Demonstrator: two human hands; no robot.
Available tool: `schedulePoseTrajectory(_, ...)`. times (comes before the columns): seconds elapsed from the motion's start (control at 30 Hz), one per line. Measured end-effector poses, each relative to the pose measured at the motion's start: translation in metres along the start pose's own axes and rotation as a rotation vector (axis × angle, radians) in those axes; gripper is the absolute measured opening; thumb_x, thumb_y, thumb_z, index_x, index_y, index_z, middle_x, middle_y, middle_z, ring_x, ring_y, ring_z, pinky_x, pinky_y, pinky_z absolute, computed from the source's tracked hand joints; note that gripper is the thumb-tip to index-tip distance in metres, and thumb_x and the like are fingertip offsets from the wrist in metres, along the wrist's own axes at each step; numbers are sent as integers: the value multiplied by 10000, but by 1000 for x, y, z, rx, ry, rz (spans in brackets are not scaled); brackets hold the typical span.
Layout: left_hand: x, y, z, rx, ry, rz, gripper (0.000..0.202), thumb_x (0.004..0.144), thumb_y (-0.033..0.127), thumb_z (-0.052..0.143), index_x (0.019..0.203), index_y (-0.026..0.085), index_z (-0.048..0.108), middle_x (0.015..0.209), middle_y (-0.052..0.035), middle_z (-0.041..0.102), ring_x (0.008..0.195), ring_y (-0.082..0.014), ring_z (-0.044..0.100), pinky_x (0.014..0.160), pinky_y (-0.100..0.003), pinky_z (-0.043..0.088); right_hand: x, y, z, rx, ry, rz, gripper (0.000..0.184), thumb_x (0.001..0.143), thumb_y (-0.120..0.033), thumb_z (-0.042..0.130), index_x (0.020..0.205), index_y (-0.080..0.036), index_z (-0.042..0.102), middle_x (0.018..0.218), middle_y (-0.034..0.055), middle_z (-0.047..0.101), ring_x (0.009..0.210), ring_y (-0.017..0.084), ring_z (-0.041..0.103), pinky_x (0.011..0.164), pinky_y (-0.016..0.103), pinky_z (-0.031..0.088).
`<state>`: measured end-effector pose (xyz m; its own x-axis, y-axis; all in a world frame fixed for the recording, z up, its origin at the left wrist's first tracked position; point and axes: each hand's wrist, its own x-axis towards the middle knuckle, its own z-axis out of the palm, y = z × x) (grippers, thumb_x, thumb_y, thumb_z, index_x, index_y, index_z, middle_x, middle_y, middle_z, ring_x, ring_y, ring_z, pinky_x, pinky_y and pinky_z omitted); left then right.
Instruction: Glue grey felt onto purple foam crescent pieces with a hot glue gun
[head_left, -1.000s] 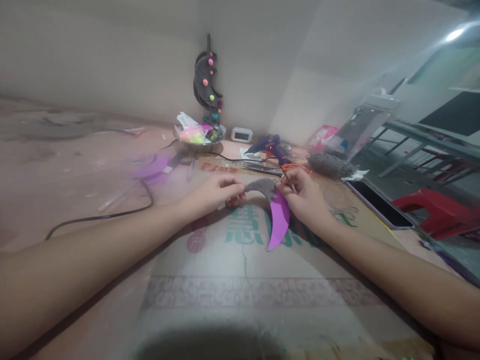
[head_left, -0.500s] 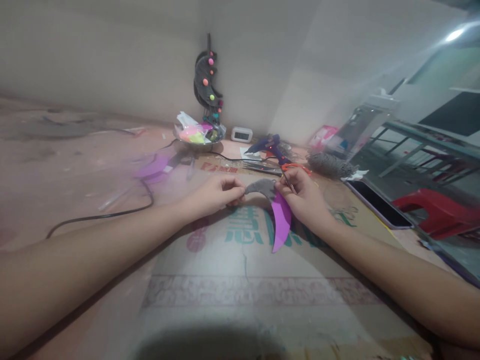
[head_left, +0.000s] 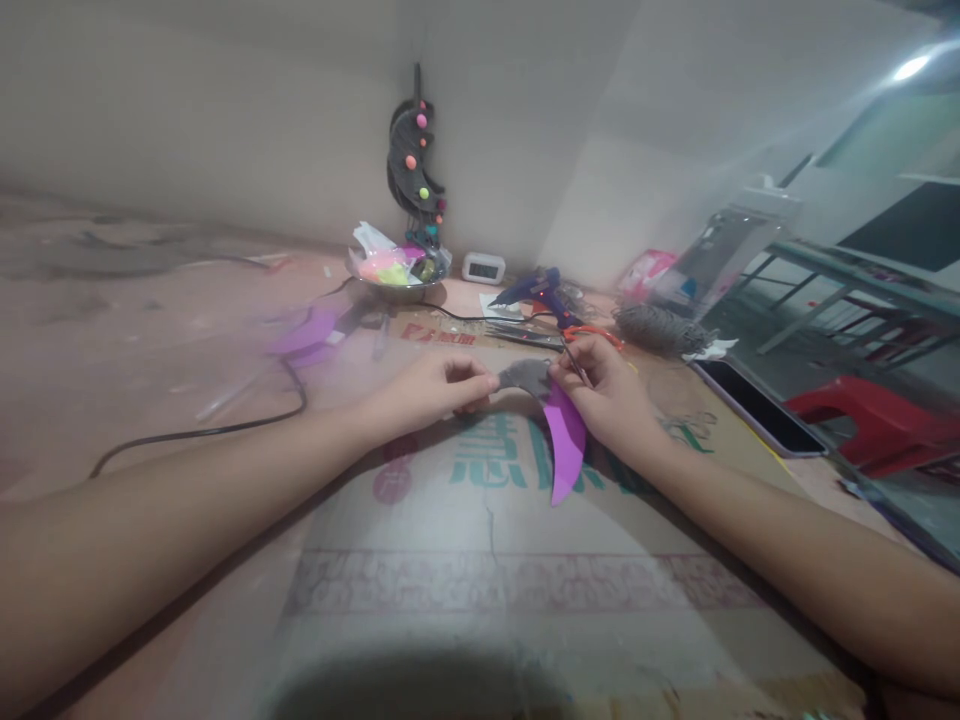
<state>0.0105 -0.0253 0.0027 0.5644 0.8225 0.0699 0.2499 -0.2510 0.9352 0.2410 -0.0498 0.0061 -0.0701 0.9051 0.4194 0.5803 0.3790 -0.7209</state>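
Presently, both hands met over the cardboard sheet (head_left: 487,560) that covered the worktop.

- Left hand (head_left: 435,385): thumb and forefinger pressed together, pinching the near end of the grey piece (head_left: 525,375).
- Right hand (head_left: 611,395): fingers closed on the upper end of the purple crescent (head_left: 566,445), just where it met the grey piece. A thin dark stick lay across these fingers; I could not tell what it was.
- Position: the joined pair was held low between the hands, the crescent's tip hanging down toward the cardboard.

Judgement on handling: the join looked like the weak spot, so pressure seemed best kept even on both sides of it. The left pinch should only steady and not pull, as thin sheet creases easily.

Materials:
- Grey piece: dull, grainy, perhaps glittered, shaped as a short arc.
- Crescent: smooth, matte, flexible, tapering to a point, like craft foam.
- Cardboard: flat, printed with green characters.

Behind the hands were a blue glue gun (head_left: 536,290), a metal bowl (head_left: 394,290) of bright scraps, a black cable (head_left: 225,430) and a fuzzy grey roll (head_left: 660,328).
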Motion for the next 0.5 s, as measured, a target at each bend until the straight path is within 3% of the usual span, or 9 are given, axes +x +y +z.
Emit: schedulePoseTrajectory(0.5, 0, 1, 1, -62, 57, 17, 218, 857, 334, 528, 739, 156, 568, 645, 1, 574, 575, -97, 518, 548, -215, 405, -2, -3, 2, 123, -96, 23, 120, 825, -238, 554, 834, -234, 435, 674, -39, 502, 586, 122, 478, 538, 257, 350)
